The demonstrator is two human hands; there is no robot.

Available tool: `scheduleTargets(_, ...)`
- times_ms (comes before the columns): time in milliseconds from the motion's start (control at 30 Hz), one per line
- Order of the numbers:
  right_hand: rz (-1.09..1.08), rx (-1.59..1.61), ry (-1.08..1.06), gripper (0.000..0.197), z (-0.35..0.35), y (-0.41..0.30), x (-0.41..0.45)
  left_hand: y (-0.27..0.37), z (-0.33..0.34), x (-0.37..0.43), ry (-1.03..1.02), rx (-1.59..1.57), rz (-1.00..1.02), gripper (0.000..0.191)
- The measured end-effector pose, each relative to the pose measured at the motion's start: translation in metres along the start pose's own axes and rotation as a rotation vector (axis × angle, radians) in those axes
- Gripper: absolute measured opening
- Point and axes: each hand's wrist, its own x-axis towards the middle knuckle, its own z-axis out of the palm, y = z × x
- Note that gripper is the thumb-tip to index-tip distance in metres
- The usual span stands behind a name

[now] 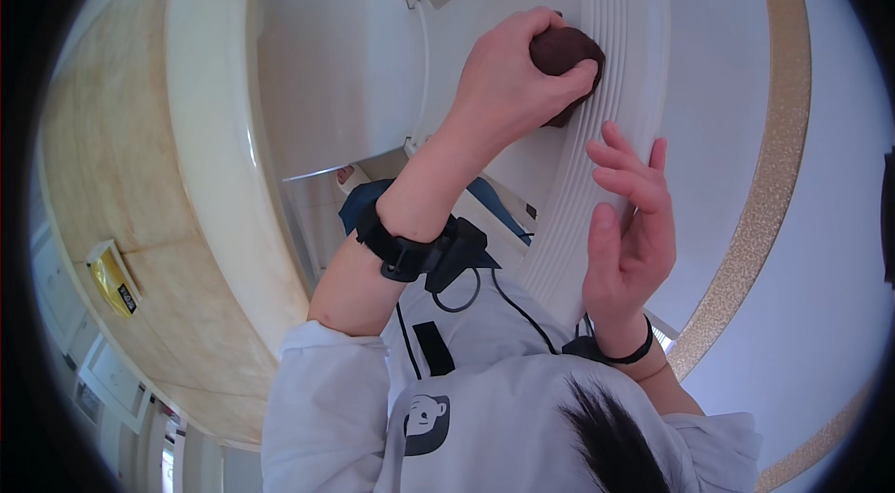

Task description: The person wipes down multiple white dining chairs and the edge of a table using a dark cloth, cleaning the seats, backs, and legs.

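My left hand [514, 77] grips a bunched dark brown cloth [565, 51], its thumb and fingers curled around it. The cloth rests against the white grooved moulding [607, 25]. Lower down, my right hand [633, 220] hangs beside the same moulding with its fingers apart and nothing in it. Whether its fingertips touch the moulding, I cannot tell. A black strap with a small device [426, 248] is around my left forearm, and a black band [633, 350] circles my right wrist.
To the left runs a beige marble-look tabletop [140, 164] with a thick polished edge; a gold packet [113, 280] lies on it. A white chair seat [342, 73] stands between table and moulding. A speckled gold band [779, 143] curves along the right. Thin black cables [521, 315] cross my clothing.
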Motion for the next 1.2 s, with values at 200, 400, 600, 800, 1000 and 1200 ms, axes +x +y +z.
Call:
scheduleTargets(200, -0.005, -0.021, -0.019, 0.023, 0.000, 0.000, 0.003, 0.006, 0.002, 0.027, 0.124, 0.115, 0.052, 0.035)
scheduleTargets(400, -0.002, -0.031, -0.018, 0.022, -0.001, -0.001, 0.002, 0.022, -0.015, 0.035, -0.235, 0.243, -0.149, 0.040)
scheduleTargets(600, -0.009, -0.026, -0.043, 0.021, -0.001, 0.001, 0.002, 0.018, -0.007, 0.040, -0.043, 0.271, -0.048, 0.038)
scheduleTargets(800, -0.007, -0.022, -0.067, 0.022, -0.001, -0.001, 0.000, 0.017, -0.006, 0.047, -0.019, 0.195, -0.115, 0.040)
scheduleTargets(1000, -0.005, -0.029, 0.009, 0.023, 0.001, -0.001, 0.002, 0.022, -0.010, 0.008, -0.239, 0.229, -0.123, 0.034)
scheduleTargets(1200, -0.009, -0.002, 0.014, 0.022, 0.002, 0.000, 0.001, 0.025, -0.015, -0.002, -0.188, 0.088, -0.129, 0.036)
